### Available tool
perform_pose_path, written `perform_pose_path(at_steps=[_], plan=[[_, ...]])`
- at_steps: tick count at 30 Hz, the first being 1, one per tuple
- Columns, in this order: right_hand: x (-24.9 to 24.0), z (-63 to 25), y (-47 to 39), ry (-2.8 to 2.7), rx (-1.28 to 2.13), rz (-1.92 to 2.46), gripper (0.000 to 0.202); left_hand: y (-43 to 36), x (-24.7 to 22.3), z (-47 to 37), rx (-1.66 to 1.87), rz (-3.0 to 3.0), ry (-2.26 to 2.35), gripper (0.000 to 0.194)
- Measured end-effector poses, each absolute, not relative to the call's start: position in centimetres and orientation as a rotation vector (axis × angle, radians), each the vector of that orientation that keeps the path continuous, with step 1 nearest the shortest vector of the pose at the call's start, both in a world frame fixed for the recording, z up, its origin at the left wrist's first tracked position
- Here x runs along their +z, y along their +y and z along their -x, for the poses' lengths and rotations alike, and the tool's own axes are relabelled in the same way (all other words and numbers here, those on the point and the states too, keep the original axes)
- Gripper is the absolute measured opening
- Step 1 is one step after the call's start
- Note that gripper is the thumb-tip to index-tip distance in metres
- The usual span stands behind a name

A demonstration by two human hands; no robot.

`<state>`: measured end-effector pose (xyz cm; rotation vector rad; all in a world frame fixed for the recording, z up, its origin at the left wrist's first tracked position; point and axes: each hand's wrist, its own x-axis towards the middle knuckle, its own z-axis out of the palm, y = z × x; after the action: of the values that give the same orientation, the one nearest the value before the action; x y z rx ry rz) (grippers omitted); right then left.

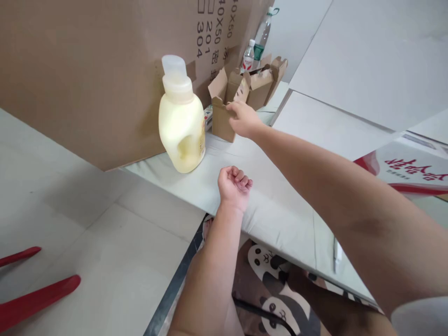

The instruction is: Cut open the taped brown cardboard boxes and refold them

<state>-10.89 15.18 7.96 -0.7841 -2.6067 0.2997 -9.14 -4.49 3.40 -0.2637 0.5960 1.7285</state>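
Observation:
My right hand [244, 120] reaches across the table to a small open-topped cardboard box [222, 122], its fingertips closed on the upper edge of the box. The box stands upright with its flaps raised. My left hand [235, 187] is curled into a loose fist, palm up, above the table's near edge, and nothing shows in it. Left of both hands stands a large pale yellow detergent bottle [182, 126] with a translucent cap. More small open cardboard boxes [261, 88] stand in a row behind the first one.
A huge printed carton [105, 70] rises at the left back. Two plastic bottles [249, 56] stand behind the small boxes. White panels [332, 121] and a red-and-white printed package [413, 165] lie at the right. A slim white object [337, 255] rests near the cloth-covered table's [280, 205] front edge.

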Motion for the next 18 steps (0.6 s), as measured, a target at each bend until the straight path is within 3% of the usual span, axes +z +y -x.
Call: perform_pose_path(at_steps=[6, 11, 13, 16, 18], plan=[[9.0, 3.3, 9.6, -2.273, 0.419, 0.846, 0.023, -5.3, 3.7, 10.0, 1.960, 0.278, 0.797, 0.026], [8.1, -12.1, -0.6, -1.982, 0.576, 0.952, 0.044, -5.2, 2.3, 9.9, 2.373, 0.117, 1.143, 0.021], [7.1, -17.4, -3.8, -2.014, 0.575, 0.929, 0.039, -4.6, 1.8, 9.1, 2.363, -0.140, 1.160, 0.017], [5.1, -22.3, -6.2, -2.028, 0.517, 0.863, 0.025, -3.7, 1.6, 7.1, 2.174, -0.479, 0.954, 0.031], [3.8, -23.6, -6.4, -2.012, 0.502, 0.881, 0.027, -3.2, 1.6, 5.5, 2.089, -0.619, 0.914, 0.039]])
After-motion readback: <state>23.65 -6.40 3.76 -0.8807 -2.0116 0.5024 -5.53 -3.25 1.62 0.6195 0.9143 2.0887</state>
